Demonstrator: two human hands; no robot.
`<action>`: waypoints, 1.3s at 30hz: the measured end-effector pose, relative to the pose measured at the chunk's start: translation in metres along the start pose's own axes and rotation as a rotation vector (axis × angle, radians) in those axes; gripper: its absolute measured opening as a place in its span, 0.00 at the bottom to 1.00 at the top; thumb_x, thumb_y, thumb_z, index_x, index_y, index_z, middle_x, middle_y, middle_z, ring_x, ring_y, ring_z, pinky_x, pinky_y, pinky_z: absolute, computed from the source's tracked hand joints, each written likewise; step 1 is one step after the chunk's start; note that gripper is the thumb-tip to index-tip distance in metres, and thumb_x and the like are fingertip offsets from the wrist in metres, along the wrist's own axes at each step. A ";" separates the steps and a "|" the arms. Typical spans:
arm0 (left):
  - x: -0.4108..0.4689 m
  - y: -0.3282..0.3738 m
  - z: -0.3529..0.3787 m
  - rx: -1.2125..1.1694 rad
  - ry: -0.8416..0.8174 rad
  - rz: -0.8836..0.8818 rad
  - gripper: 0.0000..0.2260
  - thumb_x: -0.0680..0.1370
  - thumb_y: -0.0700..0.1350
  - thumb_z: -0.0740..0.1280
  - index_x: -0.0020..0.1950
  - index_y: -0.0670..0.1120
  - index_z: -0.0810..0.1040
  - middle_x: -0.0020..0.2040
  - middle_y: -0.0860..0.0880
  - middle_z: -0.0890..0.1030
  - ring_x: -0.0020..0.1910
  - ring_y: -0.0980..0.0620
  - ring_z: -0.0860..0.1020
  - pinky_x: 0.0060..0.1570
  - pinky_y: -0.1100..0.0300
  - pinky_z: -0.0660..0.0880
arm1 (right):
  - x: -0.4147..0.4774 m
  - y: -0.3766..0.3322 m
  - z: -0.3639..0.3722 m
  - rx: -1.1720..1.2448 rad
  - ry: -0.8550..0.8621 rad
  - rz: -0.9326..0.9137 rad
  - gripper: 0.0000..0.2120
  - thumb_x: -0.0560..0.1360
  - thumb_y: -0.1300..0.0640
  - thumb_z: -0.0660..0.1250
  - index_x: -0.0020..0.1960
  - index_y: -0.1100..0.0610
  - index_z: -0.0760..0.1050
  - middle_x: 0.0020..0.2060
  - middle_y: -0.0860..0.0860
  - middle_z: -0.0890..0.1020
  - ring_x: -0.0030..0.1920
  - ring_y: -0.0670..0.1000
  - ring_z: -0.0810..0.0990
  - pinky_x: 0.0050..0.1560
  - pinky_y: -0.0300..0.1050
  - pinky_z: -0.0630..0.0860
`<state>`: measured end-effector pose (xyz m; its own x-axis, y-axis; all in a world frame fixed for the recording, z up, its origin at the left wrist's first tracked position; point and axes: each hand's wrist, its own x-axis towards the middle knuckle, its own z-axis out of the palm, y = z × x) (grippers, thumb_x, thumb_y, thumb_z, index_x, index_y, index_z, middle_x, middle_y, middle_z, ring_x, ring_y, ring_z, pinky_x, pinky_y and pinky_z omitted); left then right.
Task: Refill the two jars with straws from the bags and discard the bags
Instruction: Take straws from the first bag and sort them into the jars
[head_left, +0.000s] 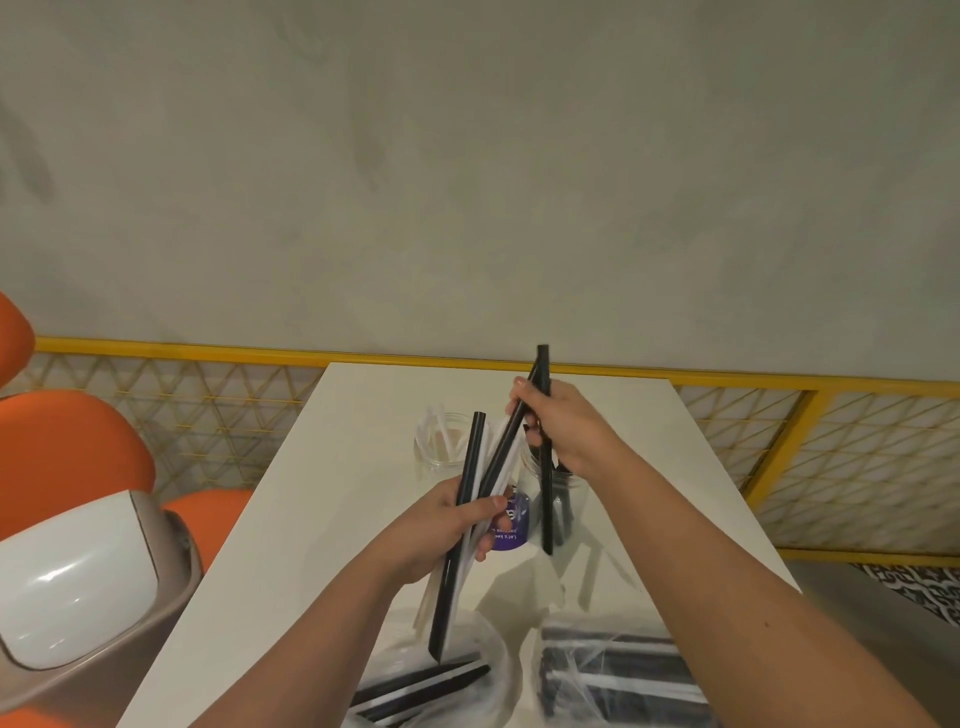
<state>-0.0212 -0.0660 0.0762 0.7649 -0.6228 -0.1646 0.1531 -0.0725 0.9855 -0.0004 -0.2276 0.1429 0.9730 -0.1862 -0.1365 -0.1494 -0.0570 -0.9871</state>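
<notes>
The white table (322, 493) runs away from the person to a yellow-railed lattice, with bare top on both sides of the work. Its long left edge passes the swing-lid bin (78, 571), which stands close enough to take the bags once they are empty. At the near edge lie two clear bags: the left bag (493, 644) holds a few black and white straws, the right bag (571, 665) a fuller, mostly black pack. Mid-table the two jars stand near each other. The left jar (436, 457) holds white straws; the right jar (566, 499) holds black ones and is partly hidden by the right hand (561, 421). That hand is clenched round a few black straws (543, 364), their ends crossed, above the right jar. The left hand (452, 530) grasps a mixed bundle (470, 467) of black and white straws above the table, between bags and jars.

The step looks like sorting by colour. It should go best if the right hand squares its straws into line before lowering them, since crossed ends may catch the rim or tip the jar; the bare top to the right gives room to swing clear
</notes>
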 end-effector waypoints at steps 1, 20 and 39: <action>0.000 0.000 -0.001 0.015 -0.008 0.002 0.09 0.80 0.40 0.62 0.58 0.40 0.73 0.38 0.46 0.79 0.27 0.53 0.71 0.39 0.57 0.74 | 0.002 -0.008 -0.003 0.011 0.054 -0.030 0.10 0.80 0.53 0.59 0.45 0.58 0.73 0.37 0.51 0.77 0.33 0.47 0.70 0.31 0.37 0.69; 0.005 0.005 -0.010 -0.142 0.096 0.066 0.12 0.80 0.43 0.62 0.62 0.41 0.75 0.41 0.44 0.80 0.28 0.56 0.72 0.33 0.67 0.74 | 0.034 0.029 -0.034 -0.141 0.357 -0.393 0.06 0.80 0.52 0.58 0.51 0.54 0.70 0.38 0.53 0.82 0.43 0.50 0.81 0.58 0.49 0.75; 0.000 0.021 -0.014 -0.107 0.131 0.081 0.14 0.80 0.47 0.60 0.61 0.41 0.74 0.35 0.44 0.82 0.32 0.52 0.78 0.43 0.59 0.78 | -0.021 0.006 0.044 -0.107 -0.206 -0.008 0.09 0.78 0.52 0.63 0.53 0.56 0.74 0.51 0.58 0.82 0.45 0.50 0.82 0.41 0.37 0.81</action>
<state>-0.0090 -0.0562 0.0961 0.8511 -0.5162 -0.0958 0.1485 0.0617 0.9870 -0.0145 -0.1813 0.1358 0.9879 0.0183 -0.1538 -0.1488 -0.1630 -0.9753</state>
